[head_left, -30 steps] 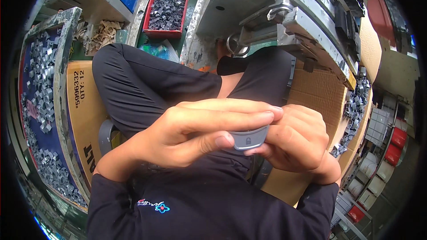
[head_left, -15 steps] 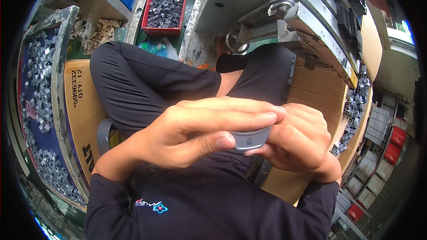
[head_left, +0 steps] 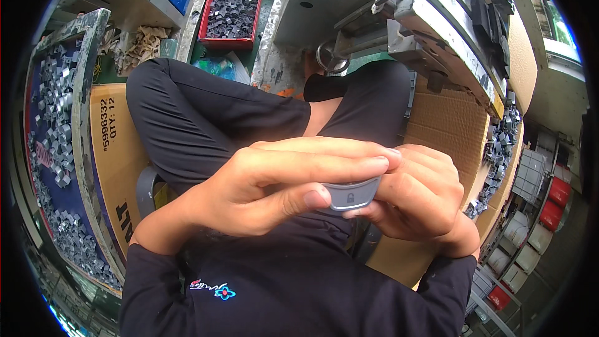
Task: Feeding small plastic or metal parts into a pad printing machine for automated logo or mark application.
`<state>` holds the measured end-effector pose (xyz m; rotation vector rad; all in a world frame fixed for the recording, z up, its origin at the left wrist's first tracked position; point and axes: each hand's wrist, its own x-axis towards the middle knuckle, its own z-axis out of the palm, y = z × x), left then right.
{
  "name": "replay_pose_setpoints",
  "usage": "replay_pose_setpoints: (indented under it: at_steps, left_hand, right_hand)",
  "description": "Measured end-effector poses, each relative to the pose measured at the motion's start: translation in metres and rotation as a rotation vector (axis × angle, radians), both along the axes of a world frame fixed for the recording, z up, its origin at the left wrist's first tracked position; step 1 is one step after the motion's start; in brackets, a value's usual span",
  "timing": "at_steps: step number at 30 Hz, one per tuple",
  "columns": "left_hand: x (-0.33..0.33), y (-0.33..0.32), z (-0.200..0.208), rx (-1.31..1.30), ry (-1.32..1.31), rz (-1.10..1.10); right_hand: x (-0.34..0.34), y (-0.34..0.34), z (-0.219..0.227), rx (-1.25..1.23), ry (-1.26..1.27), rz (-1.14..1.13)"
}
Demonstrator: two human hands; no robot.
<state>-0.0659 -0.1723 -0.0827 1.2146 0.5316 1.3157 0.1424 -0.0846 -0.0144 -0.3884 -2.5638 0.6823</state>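
Observation:
A small grey plastic part with a lighter rim and an open-padlock symbol is held up between my two hands, above my lap. My left hand has its thumb against the part's left end, and its long fingers reach across over the top. On the other end, my right hand grips with thumb and curled fingers. The left fingertips touch the right hand. Most of the part's upper and back side is hidden behind the fingers.
A red bin of small grey pieces stands ahead on the floor. More pieces fill a blue-lined tray at left and lie at right. Cardboard flanks my left leg. A metal machine overhangs the right leg.
The metal machine's part at upper right has shifted slightly down and to the left in the picture. Both hands and the grey plastic part look nearly unchanged.

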Motion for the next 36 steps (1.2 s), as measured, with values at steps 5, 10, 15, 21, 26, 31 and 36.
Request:
replay_pose_setpoints:
  at_steps: [5,10,15,21,26,31,36]
  left_hand:
    - [0.004,-0.001,0.003,-0.067,-0.041,0.004]
    - [0.005,-0.002,0.002,-0.09,-0.044,-0.001]
    - [0.004,0.0,0.005,-0.116,-0.046,-0.004]
    - [-0.011,-0.006,0.011,-0.154,0.024,-0.016]
    - [-0.04,-0.022,0.0,-0.221,-0.196,0.191]
    - [-0.107,-0.059,0.015,-0.337,-0.056,0.568]
    - [-0.189,-0.097,-0.006,-0.229,0.312,1.09]
  right_hand:
    - [0.0,0.002,0.0,-0.026,0.006,-0.006]
    - [0.001,0.003,0.002,-0.043,-0.012,0.007]
    - [0.002,0.005,0.002,-0.031,-0.012,0.011]
    - [0.003,0.003,0.007,-0.063,-0.071,-0.041]
    - [0.027,-0.003,0.015,-0.161,-0.086,-0.304]
    - [0.044,0.003,0.025,-0.161,-0.076,-0.356]
    - [0.064,0.007,0.027,-0.114,-0.044,-0.444]
